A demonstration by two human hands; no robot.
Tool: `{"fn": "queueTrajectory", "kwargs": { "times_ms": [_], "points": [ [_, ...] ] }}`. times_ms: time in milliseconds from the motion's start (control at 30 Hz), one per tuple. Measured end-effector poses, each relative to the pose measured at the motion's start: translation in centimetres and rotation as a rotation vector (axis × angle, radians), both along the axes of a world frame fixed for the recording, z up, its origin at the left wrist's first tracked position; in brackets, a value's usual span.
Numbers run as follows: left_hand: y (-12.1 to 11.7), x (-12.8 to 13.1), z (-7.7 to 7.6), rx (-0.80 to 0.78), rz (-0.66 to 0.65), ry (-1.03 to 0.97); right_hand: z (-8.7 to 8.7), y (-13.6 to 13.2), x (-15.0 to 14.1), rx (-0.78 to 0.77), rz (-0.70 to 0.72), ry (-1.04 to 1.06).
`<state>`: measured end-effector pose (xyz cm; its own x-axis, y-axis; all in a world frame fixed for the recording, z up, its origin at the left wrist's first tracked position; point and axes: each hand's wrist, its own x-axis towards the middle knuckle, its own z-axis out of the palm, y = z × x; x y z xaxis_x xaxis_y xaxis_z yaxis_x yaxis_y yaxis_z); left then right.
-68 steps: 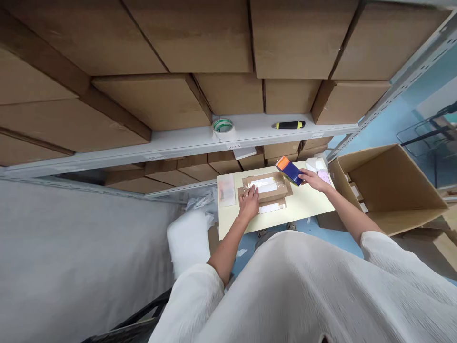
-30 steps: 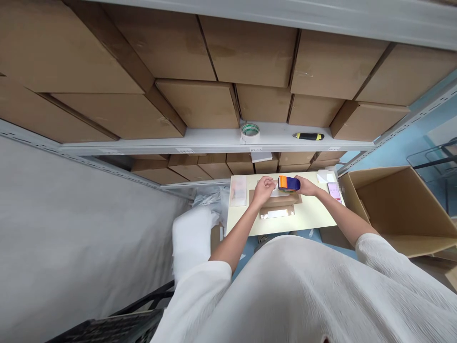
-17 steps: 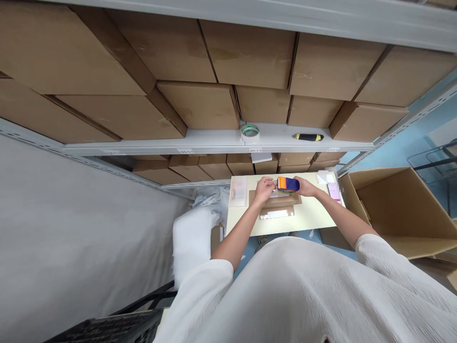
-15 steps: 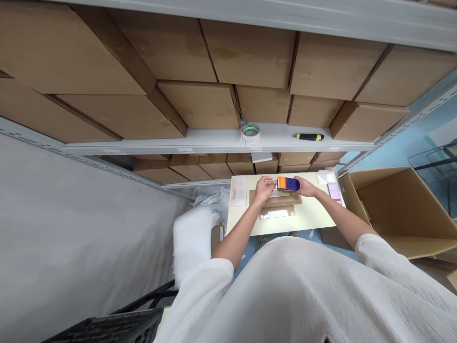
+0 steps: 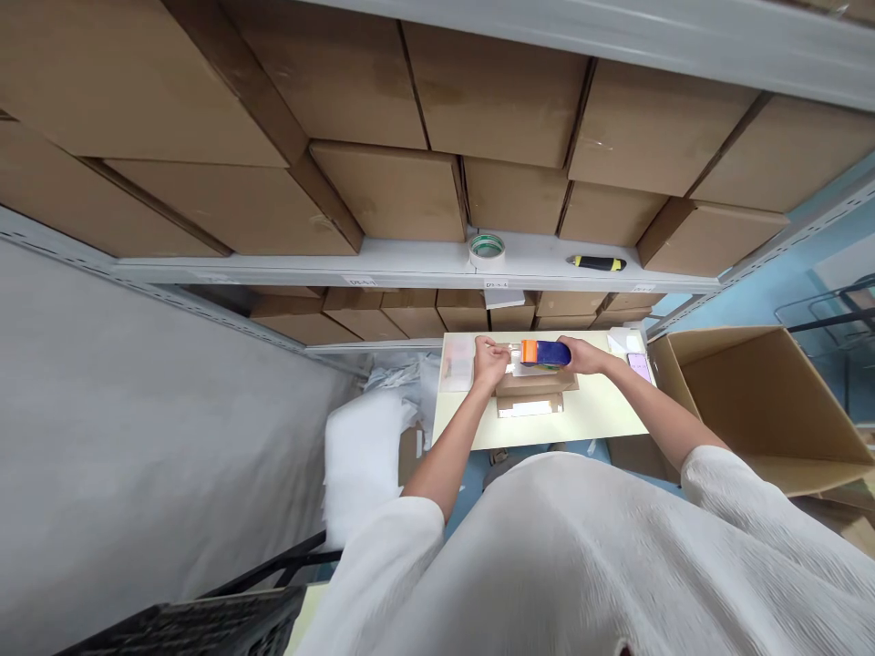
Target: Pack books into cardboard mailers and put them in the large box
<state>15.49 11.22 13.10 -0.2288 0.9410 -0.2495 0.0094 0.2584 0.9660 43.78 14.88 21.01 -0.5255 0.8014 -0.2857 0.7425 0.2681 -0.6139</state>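
Note:
My right hand (image 5: 581, 355) is closed round the back end of a blue and orange tape dispenser (image 5: 547, 353), held above a small cardboard box (image 5: 537, 384). Off the dispenser's orange front, a short shiny strip of clear tape (image 5: 515, 350) reaches to my left hand (image 5: 490, 364), whose fingers are pinched on its end. The box lies on a pale yellow table (image 5: 602, 415), a flap with a white label (image 5: 530, 409) turned toward me. Both hands partly cover the box's upper side.
A phone (image 5: 639, 367) lies at the table's right end, beside a large open carton (image 5: 766, 392). On the shelf ahead sit a tape roll (image 5: 487, 248) and a utility knife (image 5: 597, 263), with cardboard boxes behind. White wrapping material (image 5: 362, 456) stands left of the table.
My left hand has moved left, away from the dispenser, and more tape shows between them. The dispenser has shifted slightly left in my right hand. The view has tilted a little.

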Motion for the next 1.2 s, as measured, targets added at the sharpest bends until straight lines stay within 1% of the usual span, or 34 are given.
{"fn": "queueTrajectory", "kwargs": {
  "times_ms": [100,200,300,433,700,867,1033,1133,1200],
  "points": [
    [0.2,-3.1,-1.1,-0.001,0.094,-0.08,0.6,0.2,0.5,0.029,0.007,-0.044],
    [0.1,-5.8,-2.5,-0.047,0.169,-0.142,1.1,0.4,0.7,0.047,0.023,-0.08],
    [-0.2,-6.9,-3.9,-0.071,0.175,-0.164,1.2,0.6,0.4,0.052,0.045,-0.107],
    [-0.4,-6.6,-5.5,-0.087,0.166,-0.16,1.1,0.8,-0.2,0.061,0.061,-0.142],
    [-0.9,-6.5,-7.8,-0.13,0.179,-0.149,1.2,1.4,-1.5,0.095,0.124,-0.201],
    [-0.9,-5.4,-9.2,-0.195,0.143,-0.138,1.2,1.8,-2.4,0.094,0.131,-0.261],
    [-0.7,-3.5,-10.1,-0.222,0.108,-0.127,1.2,1.9,-2.6,0.089,0.112,-0.289],
    [-0.7,-2.6,-10.4,-0.232,0.101,-0.107,1.1,1.8,-2.7,0.103,0.116,-0.298],
    [-0.7,-2.2,-10.4,-0.232,0.116,-0.057,1.1,1.8,-2.7,0.105,0.114,-0.298]
  ]
}}
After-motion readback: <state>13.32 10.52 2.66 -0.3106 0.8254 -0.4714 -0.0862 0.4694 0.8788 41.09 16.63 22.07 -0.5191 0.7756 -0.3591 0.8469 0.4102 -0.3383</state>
